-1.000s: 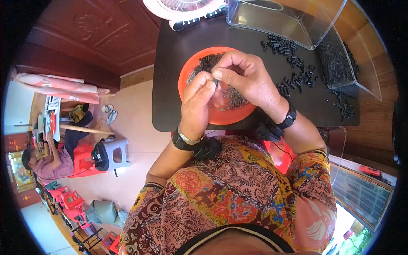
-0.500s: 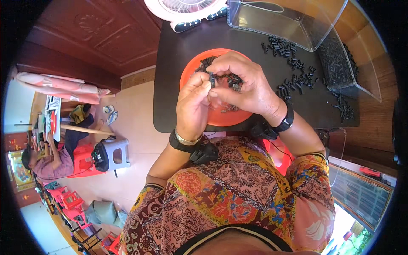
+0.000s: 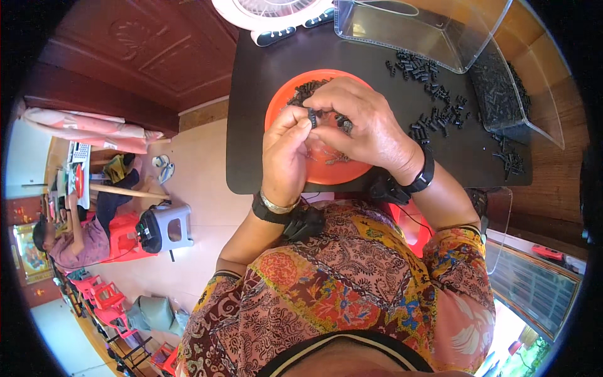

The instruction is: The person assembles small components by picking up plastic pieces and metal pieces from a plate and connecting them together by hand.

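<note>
Over an orange-red basin point(image 3: 274, 108) on the dark table, my two hands meet around a small black ridged plastic piece point(image 3: 312, 117). My left hand point(image 3: 286, 147) pinches it between thumb and forefinger. From the other side, the thumb and forefinger of my right hand point(image 3: 367, 129) curve in close to it; whether those tips grip anything is hidden. Inside the basin lie more dark small pieces point(image 3: 300, 94) along the far side, and some tiny metallic-looking bits point(image 3: 338, 160) near my right palm.
Loose black ridged pieces point(image 3: 440, 119) lie scattered on the table point(image 3: 257, 75) to the right. A clear plastic bin point(image 3: 402, 41) stands at the back, beside a clear container of black pieces point(image 3: 502, 103). A white-rimmed fan point(image 3: 264, 19) is far left. Another person point(image 3: 81, 242) sits off to the left.
Both hands stay nearly in place over the basin. My right fingers have shifted slightly around the black piece, which remains pinched in my left hand.
</note>
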The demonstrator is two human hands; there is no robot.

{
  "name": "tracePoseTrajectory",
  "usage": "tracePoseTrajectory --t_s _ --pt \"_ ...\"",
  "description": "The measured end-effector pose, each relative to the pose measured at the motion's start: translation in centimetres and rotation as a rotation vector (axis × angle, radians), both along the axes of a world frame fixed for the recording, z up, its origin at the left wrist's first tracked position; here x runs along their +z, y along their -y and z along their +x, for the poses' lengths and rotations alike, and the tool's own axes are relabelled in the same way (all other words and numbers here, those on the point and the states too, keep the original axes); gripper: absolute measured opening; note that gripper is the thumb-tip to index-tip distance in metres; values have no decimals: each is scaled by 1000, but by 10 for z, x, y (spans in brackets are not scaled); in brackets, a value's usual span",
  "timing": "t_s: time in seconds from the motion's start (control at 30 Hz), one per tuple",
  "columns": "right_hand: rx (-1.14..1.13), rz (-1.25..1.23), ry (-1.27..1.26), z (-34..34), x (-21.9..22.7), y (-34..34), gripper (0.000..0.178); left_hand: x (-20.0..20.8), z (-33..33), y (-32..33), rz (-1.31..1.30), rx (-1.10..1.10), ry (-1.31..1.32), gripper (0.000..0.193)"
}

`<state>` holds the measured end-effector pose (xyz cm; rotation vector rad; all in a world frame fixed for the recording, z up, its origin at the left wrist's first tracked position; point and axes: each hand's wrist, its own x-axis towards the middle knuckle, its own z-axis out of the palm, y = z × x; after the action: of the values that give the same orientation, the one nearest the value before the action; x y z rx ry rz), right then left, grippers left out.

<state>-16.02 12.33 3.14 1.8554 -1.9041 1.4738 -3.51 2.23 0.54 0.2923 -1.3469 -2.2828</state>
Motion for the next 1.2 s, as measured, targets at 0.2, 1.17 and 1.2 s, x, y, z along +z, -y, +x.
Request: tracePoseTrajectory --t_s 0.2,1.17,1.2 --pt "-1 -9 -81 1 -2 0 25 -6 2 3 -94 10 -30 16" --pt "-1213 -60 -673 -92 121 -148 32 8 17 8 -90 -16 -193 20" --pt "-1246 -78 -808 -102 119 -154 34 8 17 7 -84 -13 -195 20"
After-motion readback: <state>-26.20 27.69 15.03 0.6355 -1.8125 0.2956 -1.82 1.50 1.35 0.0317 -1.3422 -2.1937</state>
